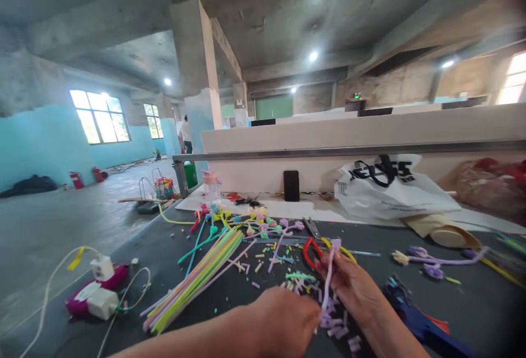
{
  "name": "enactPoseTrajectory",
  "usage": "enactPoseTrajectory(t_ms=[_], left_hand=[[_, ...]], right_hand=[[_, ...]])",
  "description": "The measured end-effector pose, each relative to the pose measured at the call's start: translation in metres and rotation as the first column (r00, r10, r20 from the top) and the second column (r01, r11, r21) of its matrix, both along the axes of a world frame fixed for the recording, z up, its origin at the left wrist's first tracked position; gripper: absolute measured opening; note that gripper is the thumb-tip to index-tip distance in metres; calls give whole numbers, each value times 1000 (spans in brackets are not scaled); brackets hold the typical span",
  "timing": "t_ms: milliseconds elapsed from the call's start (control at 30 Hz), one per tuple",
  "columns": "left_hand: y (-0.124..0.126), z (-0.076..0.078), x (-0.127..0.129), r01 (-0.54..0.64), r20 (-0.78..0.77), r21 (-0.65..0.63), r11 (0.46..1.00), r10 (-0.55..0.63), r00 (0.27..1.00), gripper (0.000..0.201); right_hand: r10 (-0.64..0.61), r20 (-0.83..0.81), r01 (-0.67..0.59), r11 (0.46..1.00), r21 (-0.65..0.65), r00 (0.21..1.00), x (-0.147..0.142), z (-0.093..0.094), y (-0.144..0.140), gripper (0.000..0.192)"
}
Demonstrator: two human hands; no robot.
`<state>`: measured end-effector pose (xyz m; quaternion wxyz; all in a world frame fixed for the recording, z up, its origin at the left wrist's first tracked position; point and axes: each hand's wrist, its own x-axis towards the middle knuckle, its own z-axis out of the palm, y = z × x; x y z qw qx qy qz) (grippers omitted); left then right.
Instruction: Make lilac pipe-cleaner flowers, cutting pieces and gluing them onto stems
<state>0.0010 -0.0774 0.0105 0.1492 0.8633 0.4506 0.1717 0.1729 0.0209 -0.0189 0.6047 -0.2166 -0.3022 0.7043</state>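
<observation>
Fuzzy lilac pipe cleaner [329,278], thin, pinched by right hand [353,287] fingers, left hand [283,322] clenched at its lower end

I see a pale lilac pipe cleaner [329,278], beside it red-handled scissors [309,251], left of them a pastel bundle of stems [197,278] in yellow, green, pink, beyond them a white bag [390,188] with black lettering, a black phone [291,185], nearer me a blue glue gun [415,317], all on a dark grey table [472,303].

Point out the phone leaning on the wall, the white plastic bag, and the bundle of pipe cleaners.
phone [291,185], head view, middle of its dark back.
white plastic bag [390,193], head view, its crumpled front.
bundle of pipe cleaners [197,276], head view, mid-length of the bundle.
</observation>
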Motion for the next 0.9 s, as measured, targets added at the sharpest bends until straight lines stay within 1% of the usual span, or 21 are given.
enactPoseTrajectory(t_ms=[33, 67, 100, 133, 167, 200, 233, 300, 367, 433, 467, 600, 667, 733, 800, 900], left_hand=[[-3, 4, -2, 62, 11, -33, 998, -62, 998, 22], [-3, 8, -5, 88, 58, -56, 995, -85, 995, 22], [-1, 11, -8, 57, 135, -61, 997, -48, 990, 23], [3, 14, -10, 2, 224, -80, 997, 16, 974, 26], [10, 17, -12, -69, 316, -112, 991, 101, 943, 29], [17, 19, -12, -86, 391, -171, 981, 148, 908, 31], [23, 20, -11, -52, 467, -222, 974, 153, 871, 31], [32, 18, -5, -2, 637, -305, 952, 205, 743, 33], [33, 13, 4, 78, 740, -392, 917, 264, 618, 37], [28, 6, 11, 142, 790, -443, 885, 310, 529, 41], [25, 2, 13, 159, 808, -450, 879, 324, 493, 42], [22, -15, 12, 179, 864, -453, 873, 381, 328, 40], [25, -22, 8, 221, 879, -460, 860, 406, 249, 37], [28, -27, 3, 296, 887, -459, 838, 416, 199, 35], [31, -29, 0, 358, 893, -449, 818, 416, 169, 33], [32, -29, -3, 377, 890, -454, 808, 428, 155, 27]], right_hand=[[50, -11, -50, 999, -14, 999, 0, 2, -3, 18], [101, -27, -101, 995, -20, 995, -1, 3, -6, 18], [137, -42, -138, 990, -15, 990, -2, 4, -10, 18], [157, -48, -158, 987, -1, 986, -3, 5, -13, 18], [185, -43, -184, 983, 26, 982, -5, 5, -16, 18], [220, -24, -218, 975, 48, 975, -6, 5, -19, 18], [251, 0, -250, 966, 63, 968, -8, 5, -21, 17], [307, 60, -311, 947, 78, 950, -12, 4, -25, 17], [341, 101, -349, 933, 90, 935, -15, 4, -28, 18], [352, 122, -363, 927, 92, 928, -17, 4, -30, 20], [352, 127, -364, 927, 88, 927, -18, 4, -31, 21], [375, 177, -385, 922, 27, 910, -24, 3, -33, 23], [370, 224, -378, 926, -6, 902, -28, 3, -35, 24], [369, 265, -377, 926, -21, 891, -32, 1, -36, 23], [379, 293, -388, 921, -29, 878, -34, -1, -37, 21], [395, 323, -401, 915, -51, 860, -36, -4, -37, 21]])
